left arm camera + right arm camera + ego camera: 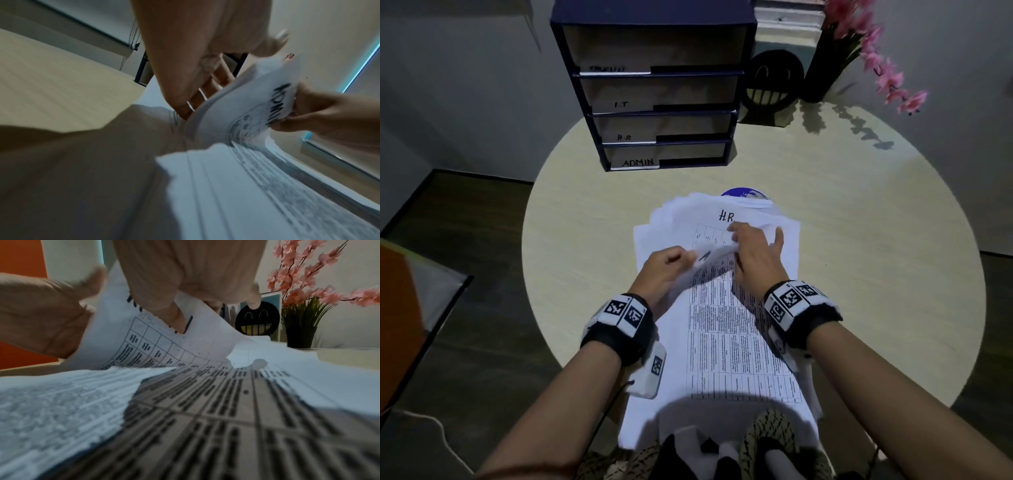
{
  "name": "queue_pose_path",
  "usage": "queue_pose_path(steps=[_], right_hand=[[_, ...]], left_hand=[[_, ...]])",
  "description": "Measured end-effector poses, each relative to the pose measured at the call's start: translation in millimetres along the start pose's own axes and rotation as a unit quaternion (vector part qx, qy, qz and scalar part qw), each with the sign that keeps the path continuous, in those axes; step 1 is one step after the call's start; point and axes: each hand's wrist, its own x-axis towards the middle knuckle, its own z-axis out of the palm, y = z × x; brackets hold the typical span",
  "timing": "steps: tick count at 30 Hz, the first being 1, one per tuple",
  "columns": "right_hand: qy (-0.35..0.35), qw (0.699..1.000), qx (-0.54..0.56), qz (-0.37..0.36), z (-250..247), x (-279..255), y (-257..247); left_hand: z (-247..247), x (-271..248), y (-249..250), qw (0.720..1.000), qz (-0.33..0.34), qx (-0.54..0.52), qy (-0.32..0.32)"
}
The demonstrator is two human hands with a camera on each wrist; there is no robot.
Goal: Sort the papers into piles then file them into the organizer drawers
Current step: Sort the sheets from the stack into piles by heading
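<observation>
While your left hand (pixel 661 270) pinches the curled top edge of the ADMIN sheet (pixel 281 104) between thumb and fingers, your right hand (pixel 755 253) has its thumb pressed on that same fold, other fingers spread loose over the paper stack (pixel 722 325). Sheet's thin, light, floppy, bends into a roll with no resistance; judging by that, it'll crease or tear if you yank one corner. Take it at the top edge with both hands, peel slow, since sheets likely cling and slide together. Stack sits on the round table (pixel 876 240) right in front of you, fanned unevenly, an H.R page (pixel 726 216) showing beyond your fingers. Printed grids, matte white. Table's pale, smooth, faint woodgrain. Behind: dark boxy organizer (pixel 654 85), four open slots, the lower three labelled I.T, H.R, ADMIN, top label unreadable. Right of it a smiley-face card (pixel 774 85) and pink flowers (pixel 876 58) in a dark vase.
</observation>
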Motion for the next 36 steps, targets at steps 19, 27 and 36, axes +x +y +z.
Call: queue_pose_path(steps=[19,27,36], right_hand=[[0.101,0.804,0.5,0.306,-45.6,-14.5,65.2],[0.361,0.751,0.335,0.44,-89.2,1.9,190.4],[0.234,0.804,0.13,0.531,-127.1,-3.1,219.8]], left_hand=[[15.8,77.3,91.0,0.959,0.113,-0.099,0.238],[96.1,110.0,54.4,0.855,0.112,0.507,-0.017],[38.8,121.5,24.7,0.733,-0.02,0.679,-0.046]])
